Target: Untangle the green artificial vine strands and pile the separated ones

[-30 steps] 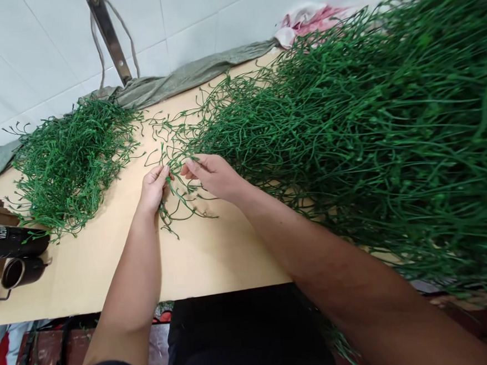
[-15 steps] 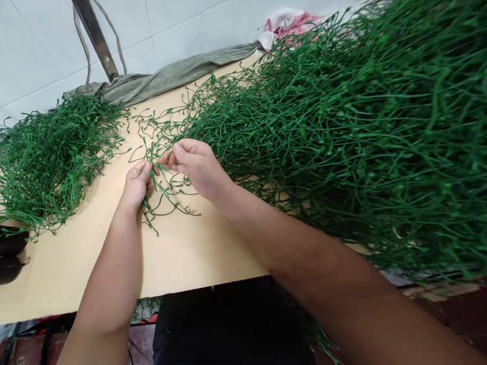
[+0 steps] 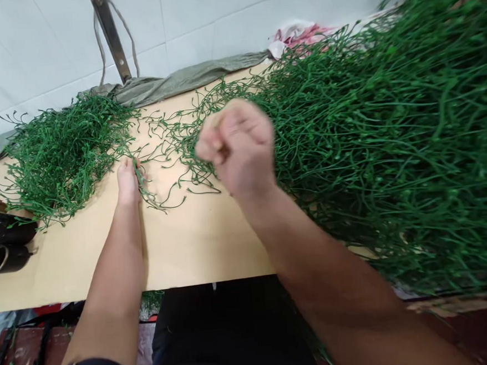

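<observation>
At frame centre the right hand (image 3: pixel 237 147) hangs raised and blurred, fingers curled into a fist; whether it pinches anything I cannot tell. Left of it, the left hand (image 3: pixel 127 181) pinches a green sprig (image 3: pixel 161 196) lying on the tan table (image 3: pixel 189 247). Green heaps flank it, small pile (image 3: pixel 64 153) at left, large pile (image 3: pixel 390 139) at right, under a white tiled wall (image 3: pixel 215 12).

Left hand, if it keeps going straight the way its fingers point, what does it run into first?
Probably the small stem pile just beyond the left hand, which grips a sprig; depth is uncertain.
</observation>
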`<state>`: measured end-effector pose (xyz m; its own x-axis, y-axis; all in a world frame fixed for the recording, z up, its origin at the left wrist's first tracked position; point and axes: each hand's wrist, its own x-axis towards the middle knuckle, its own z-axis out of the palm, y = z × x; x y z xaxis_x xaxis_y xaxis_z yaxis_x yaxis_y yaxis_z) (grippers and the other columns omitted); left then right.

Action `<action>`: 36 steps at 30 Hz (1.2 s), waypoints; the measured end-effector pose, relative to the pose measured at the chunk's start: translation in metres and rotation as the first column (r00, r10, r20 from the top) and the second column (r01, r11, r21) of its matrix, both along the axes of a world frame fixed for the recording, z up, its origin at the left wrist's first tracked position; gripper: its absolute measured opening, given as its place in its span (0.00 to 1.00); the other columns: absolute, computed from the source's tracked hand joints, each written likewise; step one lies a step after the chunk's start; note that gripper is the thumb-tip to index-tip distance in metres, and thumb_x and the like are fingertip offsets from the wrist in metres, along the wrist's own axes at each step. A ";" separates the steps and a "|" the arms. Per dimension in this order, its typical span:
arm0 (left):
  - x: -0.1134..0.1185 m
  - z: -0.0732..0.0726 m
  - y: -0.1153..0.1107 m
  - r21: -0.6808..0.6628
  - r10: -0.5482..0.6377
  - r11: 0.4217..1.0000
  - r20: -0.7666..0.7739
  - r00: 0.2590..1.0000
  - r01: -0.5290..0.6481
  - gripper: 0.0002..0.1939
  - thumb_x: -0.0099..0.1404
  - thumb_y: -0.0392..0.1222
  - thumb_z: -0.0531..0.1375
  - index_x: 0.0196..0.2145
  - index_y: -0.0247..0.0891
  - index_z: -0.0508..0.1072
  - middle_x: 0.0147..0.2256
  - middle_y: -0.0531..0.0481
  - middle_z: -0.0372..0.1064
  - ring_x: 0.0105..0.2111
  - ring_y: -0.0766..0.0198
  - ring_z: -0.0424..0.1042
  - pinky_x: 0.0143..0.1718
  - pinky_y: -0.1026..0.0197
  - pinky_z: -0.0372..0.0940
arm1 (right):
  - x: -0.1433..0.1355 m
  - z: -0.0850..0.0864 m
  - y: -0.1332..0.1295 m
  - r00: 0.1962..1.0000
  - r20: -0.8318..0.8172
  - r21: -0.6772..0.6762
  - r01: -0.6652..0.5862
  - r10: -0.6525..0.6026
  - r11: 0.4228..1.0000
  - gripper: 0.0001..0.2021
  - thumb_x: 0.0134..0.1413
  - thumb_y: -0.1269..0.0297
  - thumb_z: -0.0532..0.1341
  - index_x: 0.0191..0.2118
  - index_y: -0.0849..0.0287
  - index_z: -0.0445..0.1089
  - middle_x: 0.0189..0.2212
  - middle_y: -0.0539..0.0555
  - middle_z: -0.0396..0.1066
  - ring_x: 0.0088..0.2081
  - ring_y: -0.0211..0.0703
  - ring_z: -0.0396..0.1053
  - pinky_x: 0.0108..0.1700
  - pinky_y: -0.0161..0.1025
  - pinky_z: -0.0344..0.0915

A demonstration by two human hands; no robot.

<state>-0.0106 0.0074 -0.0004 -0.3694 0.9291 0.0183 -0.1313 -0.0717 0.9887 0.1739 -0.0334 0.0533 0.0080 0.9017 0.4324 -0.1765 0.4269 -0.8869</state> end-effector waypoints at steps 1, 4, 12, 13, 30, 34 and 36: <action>-0.001 0.000 0.001 -0.011 0.022 1.000 -0.006 1.000 -0.022 0.17 0.61 0.50 0.56 0.22 0.37 0.59 0.15 0.60 0.51 0.11 0.78 0.47 0.13 0.69 0.44 | 0.008 0.000 0.003 0.996 -0.002 0.027 0.087 -0.087 0.996 0.17 0.62 0.55 0.46 0.25 0.56 0.56 0.22 0.47 0.56 0.22 0.31 0.56 0.27 0.33 0.55; -0.001 0.001 0.001 -0.054 -0.056 0.997 -0.142 0.988 0.049 0.18 0.61 0.51 0.57 0.20 0.36 0.60 0.12 0.60 0.47 0.10 0.77 0.46 0.12 0.69 0.42 | 0.020 -0.011 0.020 0.946 0.032 0.069 0.320 -0.323 0.945 0.18 0.62 0.53 0.46 0.24 0.56 0.56 0.22 0.48 0.56 0.22 0.31 0.57 0.27 0.34 0.57; 0.005 0.009 -0.005 -0.064 -0.192 0.981 -0.213 0.958 0.182 0.15 0.63 0.45 0.56 0.22 0.33 0.66 0.12 0.61 0.45 0.11 0.78 0.44 0.13 0.70 0.43 | 0.015 -0.049 0.043 0.699 0.452 0.341 0.439 -0.554 0.832 0.13 0.59 0.57 0.49 0.30 0.58 0.64 0.32 0.57 0.64 0.40 0.45 0.63 0.46 0.47 0.62; 0.005 0.009 -0.005 -0.064 -0.200 0.980 -0.214 0.956 0.191 0.15 0.63 0.45 0.56 0.22 0.33 0.66 0.12 0.61 0.45 0.11 0.78 0.44 0.13 0.70 0.43 | 0.017 -0.051 0.045 0.651 0.490 0.343 0.467 -0.580 0.815 0.12 0.58 0.58 0.50 0.32 0.59 0.65 0.35 0.59 0.63 0.43 0.47 0.62 0.48 0.49 0.61; 0.004 0.007 -0.005 -0.043 -0.276 0.961 -0.241 0.930 0.274 0.16 0.60 0.49 0.58 0.22 0.33 0.67 0.12 0.59 0.47 0.12 0.77 0.47 0.14 0.69 0.43 | 0.000 -0.053 0.031 0.576 0.634 0.376 0.354 -0.516 0.856 0.09 0.53 0.67 0.52 0.39 0.62 0.64 0.41 0.62 0.58 0.47 0.54 0.56 0.52 0.58 0.55; 0.005 0.007 -0.005 -0.045 -0.280 0.960 -0.252 0.926 0.278 0.16 0.59 0.49 0.59 0.23 0.33 0.67 0.12 0.59 0.47 0.12 0.77 0.47 0.13 0.69 0.43 | -0.010 -0.058 0.030 0.616 0.616 0.383 0.310 -0.490 0.870 0.06 0.52 0.69 0.53 0.36 0.61 0.65 0.37 0.59 0.60 0.44 0.51 0.57 0.50 0.55 0.58; 0.006 0.007 -0.005 -0.049 -0.277 0.961 -0.264 0.924 0.274 0.16 0.59 0.49 0.59 0.23 0.33 0.67 0.13 0.59 0.47 0.12 0.77 0.46 0.13 0.70 0.43 | -0.012 -0.059 0.030 0.631 0.614 0.354 0.316 -0.474 0.880 0.06 0.51 0.70 0.53 0.34 0.60 0.65 0.36 0.59 0.61 0.43 0.51 0.58 0.51 0.54 0.58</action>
<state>-0.0050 0.0020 0.0069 -0.0820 0.9942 0.0698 0.1230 -0.0594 0.9906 0.1621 -0.0035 -0.0054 -0.0158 0.7775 0.6287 0.6516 0.4849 -0.5833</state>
